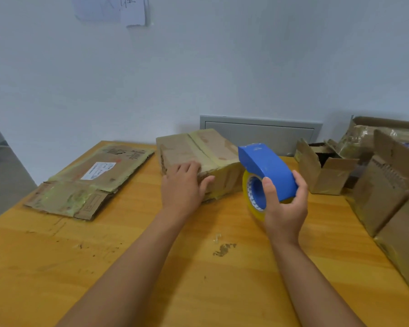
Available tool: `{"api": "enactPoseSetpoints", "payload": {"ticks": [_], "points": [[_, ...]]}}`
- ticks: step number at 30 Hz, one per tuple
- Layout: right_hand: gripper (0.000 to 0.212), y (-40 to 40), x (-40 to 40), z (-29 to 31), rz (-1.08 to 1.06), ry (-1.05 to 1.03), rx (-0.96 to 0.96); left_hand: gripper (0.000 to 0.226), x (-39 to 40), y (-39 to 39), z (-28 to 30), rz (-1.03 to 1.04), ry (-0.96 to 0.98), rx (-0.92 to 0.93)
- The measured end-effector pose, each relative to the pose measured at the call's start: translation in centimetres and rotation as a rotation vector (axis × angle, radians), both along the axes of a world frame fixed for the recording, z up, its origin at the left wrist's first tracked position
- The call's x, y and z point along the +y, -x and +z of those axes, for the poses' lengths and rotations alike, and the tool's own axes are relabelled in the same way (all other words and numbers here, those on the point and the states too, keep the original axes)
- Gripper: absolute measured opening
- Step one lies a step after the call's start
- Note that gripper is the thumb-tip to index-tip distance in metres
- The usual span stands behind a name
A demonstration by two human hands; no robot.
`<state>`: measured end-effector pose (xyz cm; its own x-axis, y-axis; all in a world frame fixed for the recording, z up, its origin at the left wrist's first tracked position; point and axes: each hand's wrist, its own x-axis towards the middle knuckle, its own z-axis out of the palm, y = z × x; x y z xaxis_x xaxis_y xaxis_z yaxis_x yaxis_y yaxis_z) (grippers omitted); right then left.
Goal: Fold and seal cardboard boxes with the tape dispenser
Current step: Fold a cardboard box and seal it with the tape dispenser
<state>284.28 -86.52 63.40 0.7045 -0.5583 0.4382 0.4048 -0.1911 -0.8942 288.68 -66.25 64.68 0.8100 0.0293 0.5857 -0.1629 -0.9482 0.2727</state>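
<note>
A closed cardboard box (198, 149) with tape along its top seam stands at the middle back of the wooden table (151, 267). My left hand (182, 187) rests on the box's near corner, fingers laid over the top and thumb against the front face. My right hand (286, 204) grips a blue tape dispenser (267, 168) with a yellowish tape roll just right of the box, its front end close to the box's right side.
A flattened cardboard box (90, 180) with a white label lies at the left. Several open and folded cardboard boxes (383, 185) crowd the right edge. A grey wall panel (260, 133) sits behind the table. Tape scraps and a dark stain (223, 249) mark the table's middle.
</note>
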Motion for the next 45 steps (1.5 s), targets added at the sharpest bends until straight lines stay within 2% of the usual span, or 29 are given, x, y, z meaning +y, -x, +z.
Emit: {"api": "enactPoseSetpoints", "payload": {"ticks": [9, 13, 21, 25, 30, 32, 34, 37, 39, 45], "points": [[0.072, -0.6, -0.4, -1.8, -0.024, 0.001, 0.087, 0.030, 2.3, 0.4, 0.3, -0.103, 0.059, -0.033], [0.071, -0.7, -0.4, -1.9, -0.031, -0.012, 0.095, 0.024, 2.0, 0.2, -0.4, -0.100, 0.068, -0.130], [0.059, -0.7, -2.5, 0.1, -0.096, -0.085, 0.091, 0.027, 0.2, 2.3, -0.5, -0.037, -0.106, -0.258], [0.059, 0.7, -3.5, -0.2, -0.105, -0.102, 0.109, 0.039, -2.4, 4.3, 0.4, 0.052, -0.141, -0.194], [0.060, 2.7, -3.4, -0.4, -0.104, -0.059, 0.130, 0.024, -5.5, 6.6, 1.3, 0.041, -0.246, -0.146], [0.063, 3.3, -3.2, -0.5, -0.109, -0.012, 0.134, 0.024, -4.7, 6.8, 1.3, -0.040, -0.145, -0.054], [0.066, 3.7, -3.1, -0.7, -0.106, 0.026, 0.142, 0.032, -3.0, 7.1, 1.3, -0.191, -0.041, 0.042], [0.071, 4.1, -2.7, -1.2, -0.093, 0.065, 0.153, 0.049, -0.7, 7.7, 1.9, -0.373, -0.067, 0.115], [0.075, 4.4, -2.2, -1.6, -0.090, 0.097, 0.161, 0.051, -0.2, 7.7, 2.2, -0.393, -0.078, 0.124], [0.082, 5.0, -2.3, -2.2, -0.071, 0.150, 0.146, 0.045, -2.7, 7.4, 1.1, -0.282, -0.017, 0.014]]}}
